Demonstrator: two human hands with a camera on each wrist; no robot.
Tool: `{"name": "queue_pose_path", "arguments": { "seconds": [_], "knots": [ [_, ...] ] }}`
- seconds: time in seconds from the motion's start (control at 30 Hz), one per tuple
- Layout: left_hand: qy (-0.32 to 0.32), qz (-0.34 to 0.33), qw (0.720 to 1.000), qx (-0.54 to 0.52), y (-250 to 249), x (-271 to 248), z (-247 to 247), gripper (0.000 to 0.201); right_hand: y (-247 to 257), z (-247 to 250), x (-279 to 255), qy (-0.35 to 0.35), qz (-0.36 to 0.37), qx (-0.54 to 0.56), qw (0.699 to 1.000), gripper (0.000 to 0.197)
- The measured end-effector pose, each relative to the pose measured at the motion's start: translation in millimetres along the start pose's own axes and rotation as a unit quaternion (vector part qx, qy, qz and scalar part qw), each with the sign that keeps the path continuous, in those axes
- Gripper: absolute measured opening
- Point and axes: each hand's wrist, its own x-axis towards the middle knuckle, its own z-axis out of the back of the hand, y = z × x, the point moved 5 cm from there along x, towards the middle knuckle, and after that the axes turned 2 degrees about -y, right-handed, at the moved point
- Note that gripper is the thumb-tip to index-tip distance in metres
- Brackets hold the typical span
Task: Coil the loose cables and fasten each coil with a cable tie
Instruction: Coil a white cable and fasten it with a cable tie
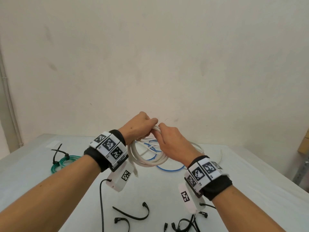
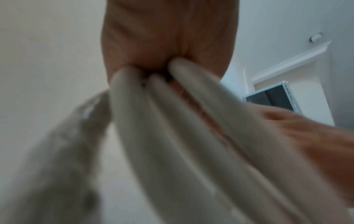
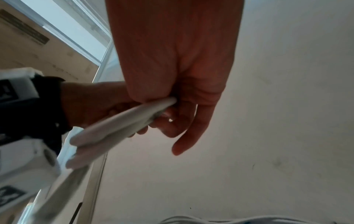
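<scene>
A white cable coil [image 1: 147,160] of several loops hangs above the table between both hands. My left hand [image 1: 142,125] grips the top of the loops in a fist; the strands [image 2: 172,121] run out from under its palm in the left wrist view. My right hand [image 1: 170,141] pinches the same bundle [image 3: 122,125] just beside it, thumb over the strands, little finger loose. A blue and white cable [image 1: 168,169] lies loose on the table below. Black cable ties [image 1: 133,215] lie near the front edge. A green coil [image 1: 61,163] with a black tie sits at the left.
The grey table [image 1: 250,178] stands against a pale wall. More black ties [image 1: 185,224] lie at the front right. A thin white cable [image 1: 220,155] trails at the right. A metal rack and cardboard box [image 1: 303,144] stand off the right edge.
</scene>
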Motion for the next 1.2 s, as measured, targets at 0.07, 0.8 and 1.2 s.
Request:
{"name": "queue_pose_path", "arguments": {
  "seconds": [0.07, 0.8, 1.2],
  "knots": [
    [-0.036, -0.012, 0.999, -0.032, -1.0, -0.1, 1.7, 0.043, 1.3, 1.3, -1.7, -0.042, 0.011, -0.022, 0.999, 0.028],
    [-0.082, 0.132, 0.911, -0.383, 26.7, -13.4, -16.3, 0.036, -23.2, 5.8, -4.3, -0.069, -0.13, 0.054, 0.988, 0.05],
    [-0.01, 0.112, 0.973, -0.202, 23.8, -3.4, -2.8, 0.039, -22.3, 5.3, 10.4, 0.026, -0.043, 0.152, 0.987, 0.059]
  ]
}}
